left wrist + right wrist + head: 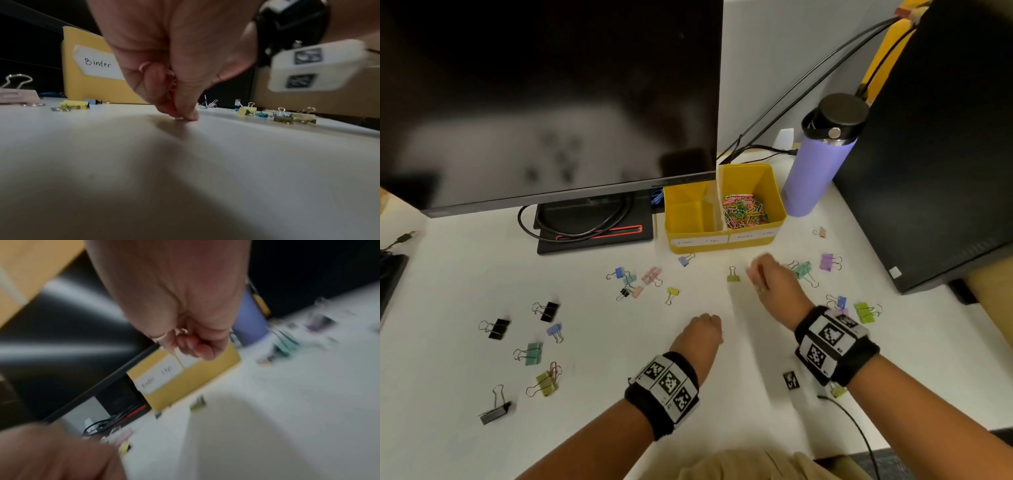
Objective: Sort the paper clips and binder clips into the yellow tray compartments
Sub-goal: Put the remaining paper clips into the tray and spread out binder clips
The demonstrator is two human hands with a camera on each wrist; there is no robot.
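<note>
- Our left hand (174,53) is curled tight, fingertips (190,116) pressed down on the white tabletop (185,178); pink paper clips (171,78) are bunched inside the curled fingers, and something small and flat sits under the tips, too small for us to name.
- In the head view that left hand (703,330) rests low on the tabletop, well short of the yellow tray (722,236), which stands ahead of it and a little to its right.
- Our right hand (774,277) is raised off the tabletop just in front of the tray, fingers curled in.
- The right wrist view is smeared with motion, but the right hand (185,305) seems to be pinching a thin yellowish wire (179,360), probably a paper clip, that hangs from its fingers in front of the tray's label.
- The tray's right compartment, ahead of the right hand, holds a heap of coloured paper clips (744,210); its left compartment (693,212) carries a label reading "Binder".
- Binder clips lie loose all round us: an olive one (733,275) just left of the right hand, a teal one (803,270) just to its right, a purple one (827,262) further right.
- Black binder clips (548,311) lie far left of the left hand.
</note>
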